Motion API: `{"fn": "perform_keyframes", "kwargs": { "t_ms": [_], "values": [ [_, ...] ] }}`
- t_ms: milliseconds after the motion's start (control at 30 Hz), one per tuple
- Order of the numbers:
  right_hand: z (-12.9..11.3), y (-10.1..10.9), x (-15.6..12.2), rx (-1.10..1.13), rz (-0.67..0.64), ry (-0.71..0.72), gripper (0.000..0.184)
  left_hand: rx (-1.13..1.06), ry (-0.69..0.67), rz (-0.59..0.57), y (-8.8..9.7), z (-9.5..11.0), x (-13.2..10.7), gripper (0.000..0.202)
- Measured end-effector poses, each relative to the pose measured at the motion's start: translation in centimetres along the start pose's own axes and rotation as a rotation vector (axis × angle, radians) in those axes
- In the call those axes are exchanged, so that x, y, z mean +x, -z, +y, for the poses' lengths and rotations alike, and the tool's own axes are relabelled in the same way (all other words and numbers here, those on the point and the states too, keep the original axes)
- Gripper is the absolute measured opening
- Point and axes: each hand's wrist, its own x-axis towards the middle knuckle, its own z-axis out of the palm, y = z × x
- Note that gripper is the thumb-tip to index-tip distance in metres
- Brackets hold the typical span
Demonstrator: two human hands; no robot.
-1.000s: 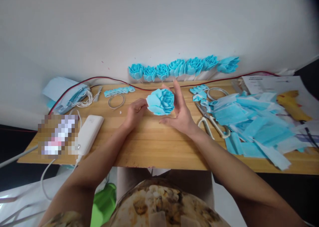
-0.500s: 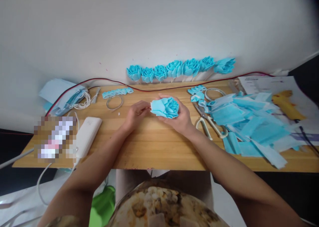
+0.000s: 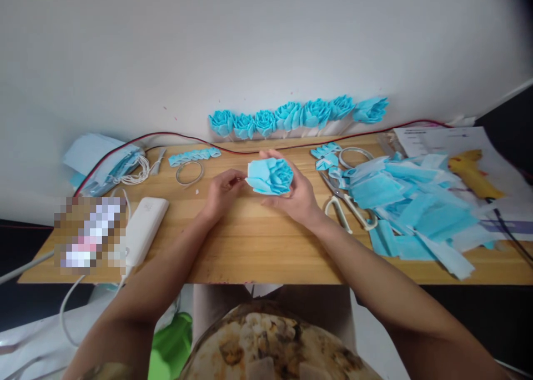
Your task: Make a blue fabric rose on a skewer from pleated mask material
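Flower (image 3: 270,176) blue, layered, sideways; left grip (image 3: 222,190) pinching base (image 3: 251,177), right grip (image 3: 302,195) cupping it.

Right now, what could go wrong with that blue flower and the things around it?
The right hand cups the blue flower, so a tight squeeze might flatten it. The scissors lie to the right of that hand, so an outward swing might knock them.

The wooden table (image 3: 258,252) has a heap of blue strips (image 3: 416,196) across its right side, white-handled scissors (image 3: 358,214) just beside it; over left lie a pleated blue strip (image 3: 194,156), a white power bank (image 3: 146,230) and something blurred (image 3: 94,235), perhaps a phone.
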Motion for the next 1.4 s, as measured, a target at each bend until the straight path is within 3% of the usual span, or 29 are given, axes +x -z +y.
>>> {"fn": "perform_keyframes", "kwargs": {
  "t_ms": [67,133,333,500,700,933,1000,1167,1400],
  "values": [
    [0.4,0.1,0.1,0.013,-0.041,0.017,0.116,-0.012,0.023,0.020,0.2,0.0,0.1,0.015],
    [0.6,0.2,0.2,0.008,-0.042,0.010,0.124,-0.023,0.032,0.018,0.3,0.0,0.1,0.017],
    [0.2,0.1,0.4,0.034,-0.011,-0.014,0.122,-0.047,0.018,0.004,0.2,-0.2,0.1,0.014],
    [0.1,0.0,0.2,0.047,0.021,0.041,0.106,-0.049,0.010,-0.009,0.2,-0.1,0.0,0.012],
    [-0.2,0.1,0.1,-0.010,0.055,0.005,0.072,-0.009,-0.006,-0.023,0.1,0.1,0.0,0.012],
    [-0.6,-0.1,0.3,-0.043,0.114,0.104,0.045,-0.011,-0.039,0.001,-0.1,0.1,0.1,0.012],
    [-0.7,-0.1,0.4,-0.038,0.105,0.071,0.053,-0.010,-0.035,0.002,0.0,0.2,0.1,0.014],
    [-0.5,0.1,0.3,0.042,-0.027,0.026,0.103,-0.009,-0.022,0.023,0.3,0.2,0.1,0.015],
    [0.2,0.3,0.2,0.028,-0.034,0.060,0.109,-0.011,-0.019,0.026,0.5,-0.1,0.2,0.020]
  ]
}}
